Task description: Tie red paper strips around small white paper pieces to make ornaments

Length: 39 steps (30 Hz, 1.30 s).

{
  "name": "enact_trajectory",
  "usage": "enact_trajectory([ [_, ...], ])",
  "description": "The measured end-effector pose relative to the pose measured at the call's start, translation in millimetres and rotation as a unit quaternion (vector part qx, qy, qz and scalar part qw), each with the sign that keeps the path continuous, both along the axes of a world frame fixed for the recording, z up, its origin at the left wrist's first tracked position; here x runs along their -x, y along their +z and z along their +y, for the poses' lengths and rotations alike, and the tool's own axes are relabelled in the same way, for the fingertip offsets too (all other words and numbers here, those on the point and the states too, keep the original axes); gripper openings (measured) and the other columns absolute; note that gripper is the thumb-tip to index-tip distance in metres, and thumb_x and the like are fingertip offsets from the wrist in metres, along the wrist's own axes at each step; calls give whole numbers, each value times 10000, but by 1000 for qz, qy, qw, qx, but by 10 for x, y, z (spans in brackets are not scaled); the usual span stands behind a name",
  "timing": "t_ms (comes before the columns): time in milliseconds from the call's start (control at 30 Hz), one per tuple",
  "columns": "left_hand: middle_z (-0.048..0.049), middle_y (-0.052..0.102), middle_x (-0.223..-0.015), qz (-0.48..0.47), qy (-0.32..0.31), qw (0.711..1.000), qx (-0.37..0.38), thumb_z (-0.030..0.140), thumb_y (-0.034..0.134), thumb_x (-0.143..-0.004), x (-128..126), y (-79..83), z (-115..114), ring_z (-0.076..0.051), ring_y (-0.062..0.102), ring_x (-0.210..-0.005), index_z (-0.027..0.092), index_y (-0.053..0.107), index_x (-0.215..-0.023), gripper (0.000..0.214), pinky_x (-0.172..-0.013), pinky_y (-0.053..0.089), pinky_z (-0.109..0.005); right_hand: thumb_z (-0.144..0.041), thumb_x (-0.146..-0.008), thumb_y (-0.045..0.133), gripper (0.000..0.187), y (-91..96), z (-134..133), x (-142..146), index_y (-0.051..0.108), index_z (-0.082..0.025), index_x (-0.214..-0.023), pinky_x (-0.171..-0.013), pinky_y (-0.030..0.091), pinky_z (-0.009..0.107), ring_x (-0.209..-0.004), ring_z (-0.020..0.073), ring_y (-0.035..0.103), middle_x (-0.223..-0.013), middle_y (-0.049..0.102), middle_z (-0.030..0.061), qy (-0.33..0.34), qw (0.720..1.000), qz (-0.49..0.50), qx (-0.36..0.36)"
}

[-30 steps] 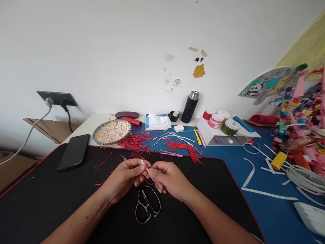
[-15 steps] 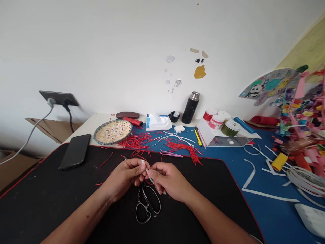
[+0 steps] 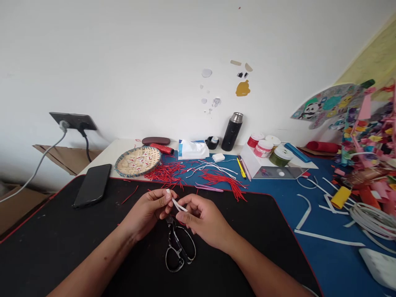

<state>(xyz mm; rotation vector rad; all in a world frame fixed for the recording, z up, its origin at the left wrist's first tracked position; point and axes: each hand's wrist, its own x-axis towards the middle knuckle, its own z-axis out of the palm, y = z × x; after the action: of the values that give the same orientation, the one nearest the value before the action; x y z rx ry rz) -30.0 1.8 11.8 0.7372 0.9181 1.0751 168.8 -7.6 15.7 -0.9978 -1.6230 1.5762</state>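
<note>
Over the black desk mat point(image 3: 62, 243), my left hand point(image 3: 148, 211) and my right hand point(image 3: 204, 220) meet and pinch a short white paper strip point(image 3: 177, 204) between their fingertips. The strip runs slantwise from the left thumb to the right fingers. Both hands are closed on it. Black scissors point(image 3: 179, 247) lie flat on the mat just below the hands, handles toward me. Loose red paper strips point(image 3: 222, 181) are heaped past the mat's far edge, close to my fingers.
A black phone point(image 3: 93, 185) lies at the mat's left. A woven basket point(image 3: 138, 161), tissue pack point(image 3: 192, 149), black flask point(image 3: 232, 131), paint jars point(image 3: 266, 147) and a white box line the back. White strips point(image 3: 305, 210) and coloured paper crafts point(image 3: 365, 140) crowd the blue surface at right.
Both hands shifted slightly left and away from me. The white strip has tilted flatter between the fingertips, and the left thumb now sits over its upper end.
</note>
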Motion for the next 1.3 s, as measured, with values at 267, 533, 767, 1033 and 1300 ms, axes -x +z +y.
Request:
enact_trajectory([
  [267, -17, 623, -621, 12, -19, 1000, 1, 382, 961, -667, 6, -14, 6, -73, 467, -506, 100, 806, -774, 339, -425, 334, -159, -368, -969, 646, 209, -74, 18, -7, 718, -212, -1087, -586, 391, 245, -612, 123, 550, -693, 604, -29, -44, 994, -67, -78],
  [533, -14, 614, -607, 11, -30, 999, 7, 376, 949, -687, 19, -28, 0, -70, 443, -495, 101, 806, -788, 326, -419, 328, -160, -367, -964, 658, 192, -47, 6, -21, 737, -232, -1076, -602, 391, 253, -628, 136, 560, -704, 634, -21, -56, 984, -114, -124],
  [767, -15, 616, -629, 9, -36, 999, 16, 377, 945, -699, 28, -49, 8, -74, 471, -521, 100, 804, -818, 333, -435, 344, -151, -286, -934, 692, 152, -7, -9, -12, 736, -242, -1073, -635, 397, 253, -604, 124, 542, -689, 634, -41, -51, 974, -149, -162],
  [1033, -17, 621, -614, 42, -76, 996, 9, 413, 913, -732, 27, -17, 6, -77, 451, -499, 108, 793, -780, 331, -434, 325, -174, -300, -961, 658, 128, 0, -1, -25, 747, -234, -1024, -653, 428, 255, -651, 141, 605, -765, 710, -4, -52, 970, -147, -186],
  [1300, -31, 637, -625, 83, -109, 991, 4, 435, 941, -677, -13, -5, -13, -108, 504, -524, 118, 762, -680, 364, -465, 373, -208, -324, -988, 624, 162, -45, 27, -12, 732, -204, -966, -644, 451, 248, -674, 138, 636, -779, 722, 8, -50, 985, -89, -141],
])
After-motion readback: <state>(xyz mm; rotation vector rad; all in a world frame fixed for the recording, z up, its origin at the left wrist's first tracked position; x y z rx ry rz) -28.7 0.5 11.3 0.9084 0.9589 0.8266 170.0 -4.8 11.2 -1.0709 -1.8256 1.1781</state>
